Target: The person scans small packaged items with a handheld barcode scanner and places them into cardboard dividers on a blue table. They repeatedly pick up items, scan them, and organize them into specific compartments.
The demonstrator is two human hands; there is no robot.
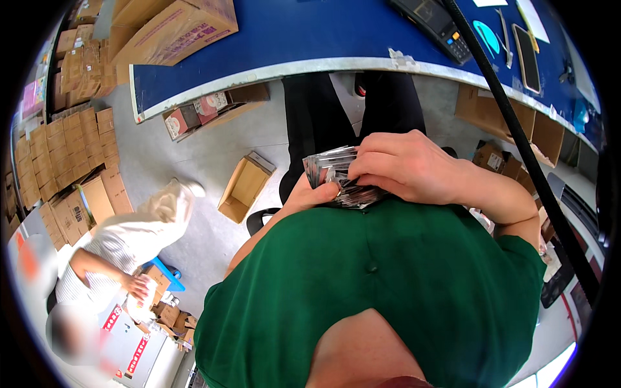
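A bundle of thin, flat, silvery packets (326, 161) is held close to my body, above my lap. My left hand (309, 193) grips the bundle from its left side, with the thumb lying over the front. My right hand (402, 165) reaches in from the right, its bent fingers closed on the packets' edges. The fingers hide much of the bundle, and what exactly the packets are cannot be made out.
A blue table (310, 39) lies ahead, bearing a cardboard box (178, 32), a handheld terminal (435, 26) and a phone (526, 58). An open carton (247, 187) stands on the floor. To the left are stacked cartons (68, 152) and a person (110, 252). A black pole (517, 136) crosses the right side.
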